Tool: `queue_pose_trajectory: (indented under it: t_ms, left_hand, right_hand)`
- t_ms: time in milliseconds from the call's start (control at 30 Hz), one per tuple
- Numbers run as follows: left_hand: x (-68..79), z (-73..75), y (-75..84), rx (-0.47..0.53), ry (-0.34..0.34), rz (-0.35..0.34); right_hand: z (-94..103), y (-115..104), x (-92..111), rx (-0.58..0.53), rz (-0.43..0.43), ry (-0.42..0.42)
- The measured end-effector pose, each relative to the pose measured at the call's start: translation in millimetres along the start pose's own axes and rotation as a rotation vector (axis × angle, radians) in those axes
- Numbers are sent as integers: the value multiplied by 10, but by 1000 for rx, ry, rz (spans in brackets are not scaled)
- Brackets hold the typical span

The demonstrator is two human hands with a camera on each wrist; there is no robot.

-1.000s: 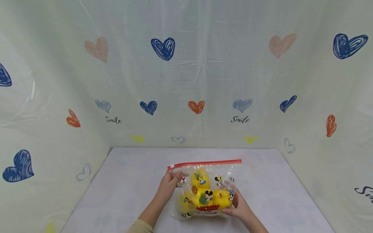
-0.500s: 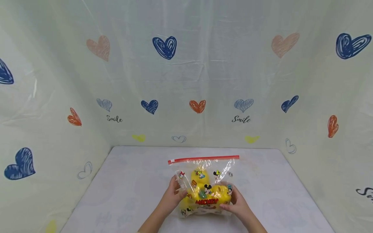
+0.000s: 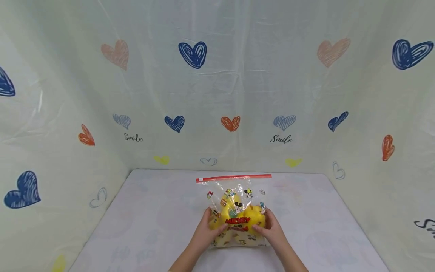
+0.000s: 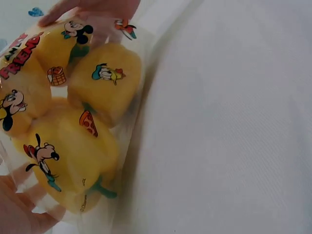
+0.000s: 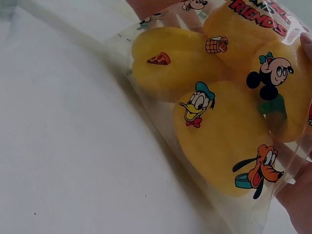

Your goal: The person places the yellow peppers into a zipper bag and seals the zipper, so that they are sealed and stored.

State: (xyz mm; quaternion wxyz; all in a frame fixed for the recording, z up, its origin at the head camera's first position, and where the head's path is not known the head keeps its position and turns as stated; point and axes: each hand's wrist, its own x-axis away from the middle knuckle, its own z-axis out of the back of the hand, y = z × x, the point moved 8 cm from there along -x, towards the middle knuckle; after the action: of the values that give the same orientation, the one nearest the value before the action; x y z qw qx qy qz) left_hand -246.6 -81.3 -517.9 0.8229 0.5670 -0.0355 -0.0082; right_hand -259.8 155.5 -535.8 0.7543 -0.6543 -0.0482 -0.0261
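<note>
A clear zip bag (image 3: 217,189) printed with cartoon characters stands upright at the middle of the table, its top strip (image 3: 234,178) red and its pale slider (image 3: 200,179) at the left end. Inside lie several yellow bell peppers (image 4: 73,151) with green stems, packed in the lower part. My left hand (image 3: 206,231) grips the bag's left side, thumb in front and fingers behind. On the opposite side my right hand (image 3: 273,229) holds it the same way. The fingertips behind the bag are partly hidden. In the right wrist view more peppers (image 5: 219,136) press against the plastic.
The white table (image 3: 142,219) spreads out on both sides of the bag. A pale curtain (image 3: 217,90) printed with hearts and the word "Smile" hangs behind the table and along its left and right sides.
My left hand has slid from the bag's upper left corner down to its lower left side. The bag has shifted slightly away and left, and my right hand has moved up with it.
</note>
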Motion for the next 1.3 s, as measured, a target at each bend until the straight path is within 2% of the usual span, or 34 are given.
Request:
queue_pose_trajectory:
  t_ms: [200,433,567,900,1100,1300]
  left_hand:
    - [-44,15,-33,17,25,-22]
    - [-67,34,-158,46,11,38]
    - [-67,40,-194,53,-4,54]
    - [-36,100,-285,-14,-13,104]
    - [12,179,-294,-51,-38,95]
    - [63,312,-275,-96,-54,71]
  right_hand:
    - [-11,-17,-71,2,-15,18]
    - [7,-39,-139,59,20,13]
    - [10,0,-163,81,-2,7]
    - [76,117,-164,159,-64,15]
    - [142,86,-124,201,-29,37]
    - [214,46,-81,219,-3,20]
